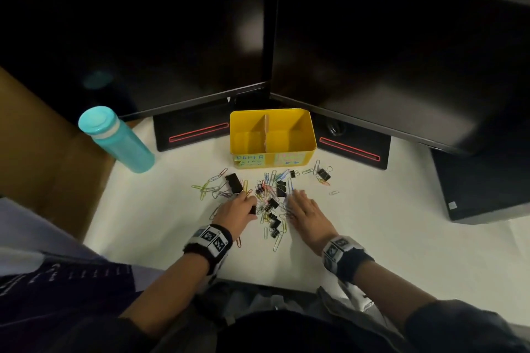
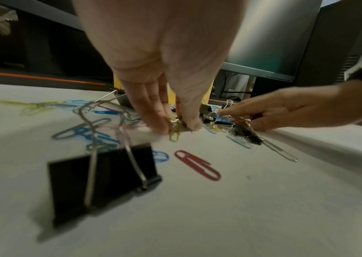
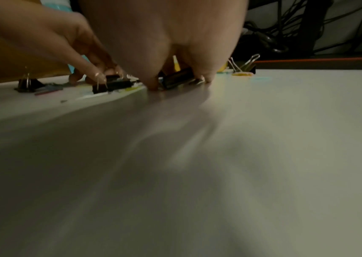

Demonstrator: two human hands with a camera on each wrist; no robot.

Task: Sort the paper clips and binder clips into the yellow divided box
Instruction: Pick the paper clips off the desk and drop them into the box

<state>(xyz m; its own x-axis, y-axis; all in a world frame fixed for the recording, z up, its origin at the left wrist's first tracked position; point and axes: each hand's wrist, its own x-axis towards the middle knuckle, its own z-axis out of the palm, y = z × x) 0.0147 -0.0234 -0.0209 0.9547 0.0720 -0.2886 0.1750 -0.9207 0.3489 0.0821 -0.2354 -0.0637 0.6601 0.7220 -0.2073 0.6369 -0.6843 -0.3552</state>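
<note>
Clips, mixed lot: coloured wire paper clips [image 1: 210, 188] and black binder clips [image 1: 234, 182] with steel handles, scattered on the white desk [image 1: 372, 223] around and between both hands. Left hand [image 1: 237, 210] has its fingertips [image 2: 194, 124] lowered onto a yellow paper clip [image 2: 174, 134]; whether they pinch it cannot be told. Right hand [image 1: 304, 209] lies flat, fingers spread wide on the pile. Yellow divided box [image 1: 271, 149], two compartments, handwritten labels, stands just beyond the fingertips.

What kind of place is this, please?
Most likely an office desk: two dark monitors and stand behind the yellow divided box, and a computer tower sits to the right.
</note>
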